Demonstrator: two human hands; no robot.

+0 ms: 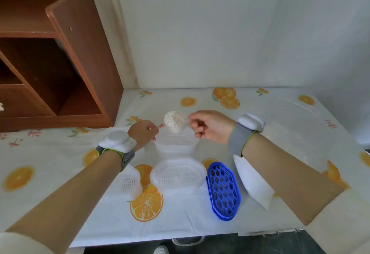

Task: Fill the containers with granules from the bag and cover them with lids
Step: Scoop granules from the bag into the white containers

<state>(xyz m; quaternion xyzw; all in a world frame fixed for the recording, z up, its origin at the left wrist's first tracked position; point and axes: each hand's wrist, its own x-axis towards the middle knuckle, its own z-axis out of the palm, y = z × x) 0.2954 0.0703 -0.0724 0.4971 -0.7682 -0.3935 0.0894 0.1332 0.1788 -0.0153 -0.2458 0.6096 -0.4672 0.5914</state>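
Pinching the granule bag (174,122) over the far container (176,146) — left hand (143,133) and right hand (210,126), fingers curled, each grip clamped on it

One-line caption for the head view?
Right hand holds a scoop heaped with white granules over the far container.

wooden shelf unit (60,53): far left, open compartments | orange-print tablecloth (280,117): spread flat | white shoe (161,250): bottom edge
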